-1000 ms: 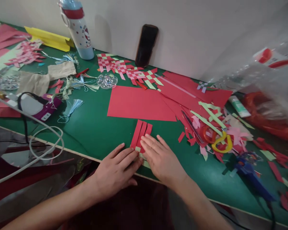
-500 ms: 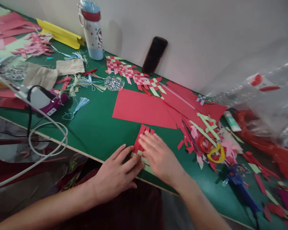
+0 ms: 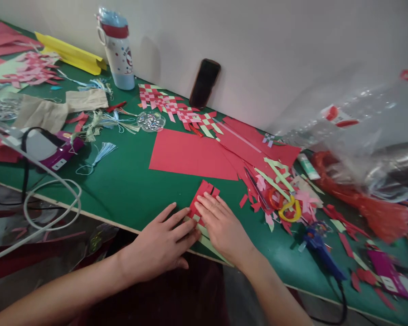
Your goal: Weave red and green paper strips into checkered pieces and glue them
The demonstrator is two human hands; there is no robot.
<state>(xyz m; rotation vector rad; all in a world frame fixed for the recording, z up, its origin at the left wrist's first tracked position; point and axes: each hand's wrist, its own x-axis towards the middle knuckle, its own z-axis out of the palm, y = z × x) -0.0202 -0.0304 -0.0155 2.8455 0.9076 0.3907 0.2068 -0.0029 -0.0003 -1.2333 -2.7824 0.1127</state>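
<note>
Your left hand (image 3: 163,239) and right hand (image 3: 222,228) rest, fingers outstretched, on woven paper (image 3: 201,190) by the near edge of the counter (image 3: 129,194); beyond lies a red sheet (image 3: 193,156); farther left, a clear dish (image 3: 162,123) holds beads (image 3: 151,121).

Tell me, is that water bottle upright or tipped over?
Upright: the bottle stands on the green table, its blue base down and lid on top.

The little red and pale green paper (image 3: 200,189) lies flat on the desk (image 3: 139,185), near the front edge. Red and green squares crisscross low down; part is hidden.
</note>
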